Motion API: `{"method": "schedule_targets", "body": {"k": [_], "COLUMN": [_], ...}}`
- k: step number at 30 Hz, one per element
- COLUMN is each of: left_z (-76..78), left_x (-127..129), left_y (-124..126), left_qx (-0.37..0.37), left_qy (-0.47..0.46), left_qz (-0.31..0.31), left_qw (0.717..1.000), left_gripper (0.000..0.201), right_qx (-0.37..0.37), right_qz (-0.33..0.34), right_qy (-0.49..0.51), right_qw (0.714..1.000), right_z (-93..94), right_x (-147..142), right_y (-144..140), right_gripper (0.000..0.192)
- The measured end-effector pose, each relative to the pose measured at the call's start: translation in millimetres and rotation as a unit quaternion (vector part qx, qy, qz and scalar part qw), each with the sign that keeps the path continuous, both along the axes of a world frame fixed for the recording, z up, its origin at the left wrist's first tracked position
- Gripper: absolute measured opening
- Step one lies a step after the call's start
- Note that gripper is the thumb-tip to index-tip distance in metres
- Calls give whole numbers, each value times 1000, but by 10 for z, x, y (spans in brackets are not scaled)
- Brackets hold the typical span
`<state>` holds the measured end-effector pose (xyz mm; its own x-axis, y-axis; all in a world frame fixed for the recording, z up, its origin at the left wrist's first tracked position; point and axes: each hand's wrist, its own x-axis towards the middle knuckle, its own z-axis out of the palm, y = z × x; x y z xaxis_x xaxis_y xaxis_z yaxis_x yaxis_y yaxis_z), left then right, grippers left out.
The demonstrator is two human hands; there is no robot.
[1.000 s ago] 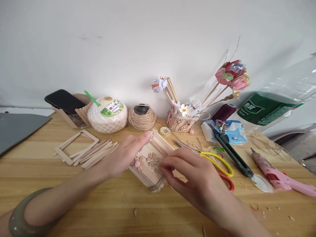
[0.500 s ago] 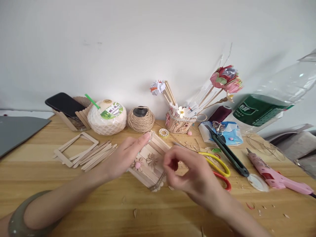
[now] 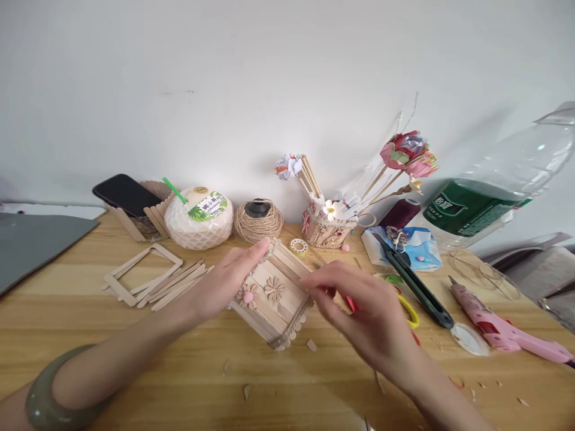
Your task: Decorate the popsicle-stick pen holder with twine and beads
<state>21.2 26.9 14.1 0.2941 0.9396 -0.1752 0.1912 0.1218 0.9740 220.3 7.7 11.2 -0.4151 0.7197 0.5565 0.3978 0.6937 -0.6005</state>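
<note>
My left hand (image 3: 229, 278) grips the left side of a box made of craft sticks (image 3: 263, 272), its thumb on the upper edge. The box is tilted, and one face has a petal flower with a pink pompom centre (image 3: 248, 296) and a plain petal flower (image 3: 274, 288). Twine and scalloped stick ends run along its lower right edge. My right hand (image 3: 359, 305) is at the box's right edge, thumb and forefinger pinched close to it; whatever lies between the fingertips is hidden. Behind this hand are scissors (image 3: 408, 311), mostly covered.
Craft sticks (image 3: 179, 284) and a stick frame (image 3: 119, 290) lie left. Along the wall stand a phone (image 3: 123, 194) in a stick holder, a coconut (image 3: 197, 230), twine (image 3: 258, 221) and a flower pot (image 3: 330, 230). Right are a cutter (image 3: 417, 287), glue gun (image 3: 498, 326) and bottle (image 3: 471, 206).
My right hand has come in to the box's right edge, its rounded pinch now flatter. More of the scissors is covered. The left hand keeps its hold, and the view has shifted slightly.
</note>
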Motion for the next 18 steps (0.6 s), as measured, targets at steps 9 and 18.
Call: {"method": "schedule_targets", "body": {"k": [9, 18], "left_z": [25, -13], "left_x": [49, 83], "left_y": [-52, -66], "left_qx": [16, 33], "left_qy": [13, 42], "left_qz": [22, 61], "left_qw": [1000, 997], "left_gripper": [50, 52], "right_qx": [217, 250], "right_qz": [-60, -63], "right_qy": [-318, -347], "right_qw": [921, 902], "right_z": [5, -15], "right_x": [-158, -217], "right_y": [-119, -38], "right_gripper": [22, 23]}}
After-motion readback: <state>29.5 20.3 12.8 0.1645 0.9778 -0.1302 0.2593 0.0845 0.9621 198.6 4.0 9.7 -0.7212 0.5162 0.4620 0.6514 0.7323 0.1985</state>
